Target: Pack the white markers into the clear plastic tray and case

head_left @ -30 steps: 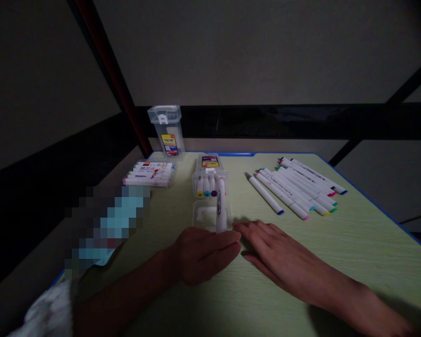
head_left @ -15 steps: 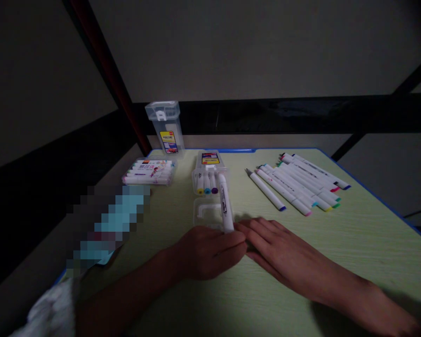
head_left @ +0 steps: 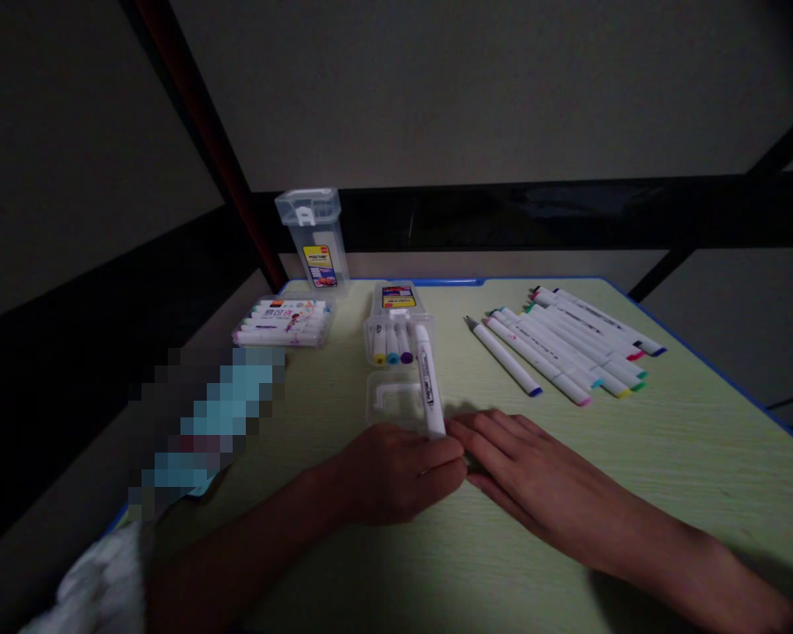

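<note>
My left hand (head_left: 389, 475) is closed around the lower end of a white marker (head_left: 428, 379), which points away from me toward the open clear marker case (head_left: 396, 328). That case lies on its side and holds three markers with yellow, blue and purple caps. Its clear lid (head_left: 396, 401) lies flat just before it, under the marker. My right hand (head_left: 529, 480) rests flat on the table with fingers stretched out, its fingertips touching the left hand near the marker's end.
Several white markers with coloured caps (head_left: 568, 348) lie in a row at the right on the pale green table (head_left: 667, 458). A full flat marker pack (head_left: 283, 322) lies at the left. An upright clear box (head_left: 312, 238) stands at the back.
The marker has tipped from near upright to lean forward and right toward the case. My right fingertips moved in against the left hand.
</note>
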Available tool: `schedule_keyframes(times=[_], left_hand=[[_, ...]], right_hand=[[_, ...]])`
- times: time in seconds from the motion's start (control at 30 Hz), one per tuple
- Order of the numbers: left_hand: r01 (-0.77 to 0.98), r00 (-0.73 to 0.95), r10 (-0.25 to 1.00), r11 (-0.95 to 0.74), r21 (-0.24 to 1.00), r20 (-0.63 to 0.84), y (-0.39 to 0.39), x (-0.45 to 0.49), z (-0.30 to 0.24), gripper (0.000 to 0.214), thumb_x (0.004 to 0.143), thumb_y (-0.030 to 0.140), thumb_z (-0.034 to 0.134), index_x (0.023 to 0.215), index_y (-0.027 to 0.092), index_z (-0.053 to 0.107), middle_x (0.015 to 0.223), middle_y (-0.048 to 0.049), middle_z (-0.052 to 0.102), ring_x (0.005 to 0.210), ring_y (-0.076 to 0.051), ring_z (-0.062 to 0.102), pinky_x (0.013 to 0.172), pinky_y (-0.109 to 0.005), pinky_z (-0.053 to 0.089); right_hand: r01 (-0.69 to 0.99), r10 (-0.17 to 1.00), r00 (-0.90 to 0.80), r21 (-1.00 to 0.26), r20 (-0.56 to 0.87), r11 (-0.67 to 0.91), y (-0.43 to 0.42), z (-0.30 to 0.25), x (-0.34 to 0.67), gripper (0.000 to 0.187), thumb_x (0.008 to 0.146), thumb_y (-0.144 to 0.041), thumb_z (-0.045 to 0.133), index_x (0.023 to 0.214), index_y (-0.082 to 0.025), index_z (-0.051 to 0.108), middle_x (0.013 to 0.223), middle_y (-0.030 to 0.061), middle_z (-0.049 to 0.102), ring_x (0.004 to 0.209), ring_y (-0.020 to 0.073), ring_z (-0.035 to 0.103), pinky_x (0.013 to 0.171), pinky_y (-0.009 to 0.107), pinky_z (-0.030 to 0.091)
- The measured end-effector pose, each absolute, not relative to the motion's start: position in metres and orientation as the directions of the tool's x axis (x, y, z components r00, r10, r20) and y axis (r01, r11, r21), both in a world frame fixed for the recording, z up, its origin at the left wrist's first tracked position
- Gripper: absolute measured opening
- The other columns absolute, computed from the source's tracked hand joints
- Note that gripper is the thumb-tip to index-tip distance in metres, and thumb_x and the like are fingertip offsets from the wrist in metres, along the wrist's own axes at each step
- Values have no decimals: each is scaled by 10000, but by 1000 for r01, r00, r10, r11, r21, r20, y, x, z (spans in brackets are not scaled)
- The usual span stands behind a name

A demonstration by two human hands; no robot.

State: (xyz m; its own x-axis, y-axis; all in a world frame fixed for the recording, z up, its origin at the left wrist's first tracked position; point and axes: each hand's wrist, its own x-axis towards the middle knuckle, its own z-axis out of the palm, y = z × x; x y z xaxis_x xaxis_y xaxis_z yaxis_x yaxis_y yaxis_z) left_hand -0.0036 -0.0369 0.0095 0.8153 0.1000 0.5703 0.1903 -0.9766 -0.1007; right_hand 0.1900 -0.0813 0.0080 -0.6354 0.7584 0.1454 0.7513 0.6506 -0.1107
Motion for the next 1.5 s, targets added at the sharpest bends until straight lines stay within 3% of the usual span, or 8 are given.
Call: schedule_keyframes(times=[1.5], left_hand=[[181,811,85,-977,-110,579,-37,-4,10,276,909,112,324,749,127,548,740,-11,641,510,-84,522,422,-220,383]], right_hand=[[752,756,-637,-90,153,653,-81,5,190,405,859,-199,485,1251,-116,423,1146,129,558,1037,271,510,862,468,450]])
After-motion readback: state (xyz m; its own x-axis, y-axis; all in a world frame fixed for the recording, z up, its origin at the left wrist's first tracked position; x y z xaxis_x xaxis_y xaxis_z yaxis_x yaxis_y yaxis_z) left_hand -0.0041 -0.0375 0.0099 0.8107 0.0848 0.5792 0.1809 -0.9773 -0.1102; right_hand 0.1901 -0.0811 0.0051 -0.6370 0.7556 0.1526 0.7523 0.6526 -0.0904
